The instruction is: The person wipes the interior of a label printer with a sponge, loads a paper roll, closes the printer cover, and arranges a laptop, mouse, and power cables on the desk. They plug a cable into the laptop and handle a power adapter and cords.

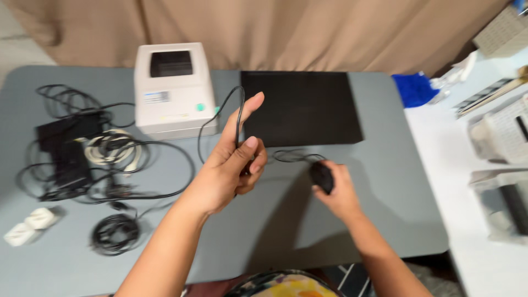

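Fingers point(248, 144) of the left hand point(225, 170) curl around a thin black cable point(238, 118), pinching it between thumb and forefinger while the palm is raised above the grey tabletop point(385, 209). The right hand point(338, 192), lower and further right, closes its own fingers on a small dark rounded mouse point(322, 176) that sits at or just above the tabletop; the cable loops from it along the near edge of a flat black rectangular pad point(300, 107) and up to the left hand.

Handling this well seems to call for keeping the cable lightly taut between the two hands, so the loop near the pad does not snag, and for a steady hold on the mouse.

Far left of the pad stands a white boxy label printer point(171, 91) with a dark window and a green button. Left of it lies a tangle of black cords and adapters point(82, 157), with a coiled black cable point(114, 234) and two small white plugs point(30, 225) nearer.

Motion blur softens the mouse, so its buttons cannot be made out, nor whether it rests on the tabletop. Where the cable's far end goes is unclear. White machines point(500, 159) on the right are cut off by the frame edge.
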